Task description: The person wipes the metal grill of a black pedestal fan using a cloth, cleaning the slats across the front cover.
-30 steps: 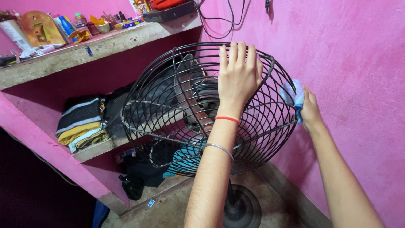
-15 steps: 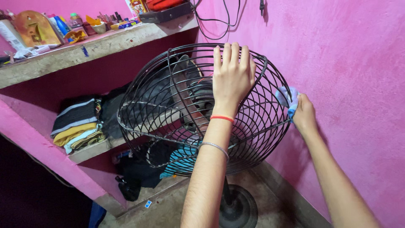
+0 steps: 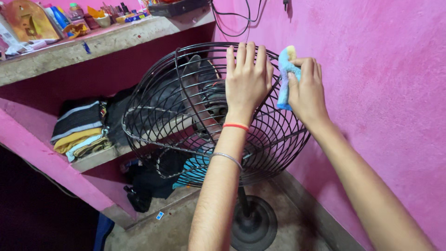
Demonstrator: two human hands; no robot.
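Observation:
A black wire fan guard (image 3: 162, 116) on a pedestal fan fills the middle of the view, with the grey blades (image 3: 190, 93) and motor inside. My left hand (image 3: 246, 79) lies flat on the top of the guard, fingers spread over the wires. My right hand (image 3: 306, 90) grips a small blue and yellow cloth (image 3: 284, 74) and presses it against the upper right rim of the guard, just beside my left hand.
The fan's round black base (image 3: 253, 225) stands on the concrete floor close to a pink wall (image 3: 371, 69). Pink concrete shelves on the left hold folded clothes (image 3: 81, 130), dark clothes lower down, and bottles and clutter (image 3: 55, 18) on top. Cables (image 3: 232, 21) hang on the wall.
My right hand has carried the cloth from the guard's far right side up to the top rim, beside my left hand. My left hand has stayed on the guard.

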